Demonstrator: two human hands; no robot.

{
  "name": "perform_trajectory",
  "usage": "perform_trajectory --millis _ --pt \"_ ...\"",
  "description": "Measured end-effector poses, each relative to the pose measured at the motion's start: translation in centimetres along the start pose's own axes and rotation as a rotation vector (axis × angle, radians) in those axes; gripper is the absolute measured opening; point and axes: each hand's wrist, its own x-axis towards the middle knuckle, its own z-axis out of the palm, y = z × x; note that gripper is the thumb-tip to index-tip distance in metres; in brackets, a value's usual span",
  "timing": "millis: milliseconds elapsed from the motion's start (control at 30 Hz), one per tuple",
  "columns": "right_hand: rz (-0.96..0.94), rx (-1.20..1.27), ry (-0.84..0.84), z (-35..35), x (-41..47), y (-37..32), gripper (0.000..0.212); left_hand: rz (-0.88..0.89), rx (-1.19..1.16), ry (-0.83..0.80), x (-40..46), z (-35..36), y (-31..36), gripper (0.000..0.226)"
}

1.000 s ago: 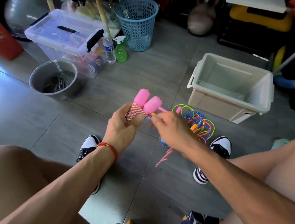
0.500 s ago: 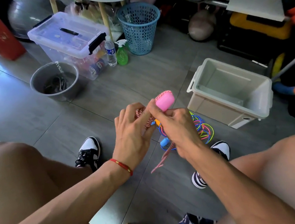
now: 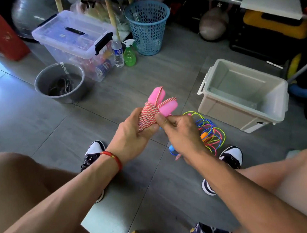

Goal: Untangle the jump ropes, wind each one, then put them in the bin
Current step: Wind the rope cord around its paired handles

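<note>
Both hands grip wound rope.

A grey tiled floor carries everything. Toward its far side stand a grey bucket, a clear lidded storage box, a water bottle, a green spray bottle and a blue mesh basket. To the right stands an open pale bin, with a tangle of coloured jump ropes just beside its near-left corner, between two sneakers.

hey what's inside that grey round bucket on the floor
Inside the grey bucket lies a dark tangled heap, perhaps cords or straps; too dim to name. The near wall hides part of the bottom.
</note>
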Motion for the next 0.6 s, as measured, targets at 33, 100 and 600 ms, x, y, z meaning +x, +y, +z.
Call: perform_trajectory --millis 33,100,600 --pt "0.043 -0.008 -0.008 0.4 0.0 0.0 0.055 -0.027 0.122 0.040 -0.1 0.2 0.1 0.040" --pt "0.132 -0.068 -0.041 1.1 -0.1 -0.3 0.054 -0.089 0.286 0.102 -0.4 0.7 0.2 0.043" --pt "0.033 0.006 -0.075 -2.3 0.1 -2.6 0.048 0.272 0.163 0.008 -1.1 0.7 -0.4 0.062"
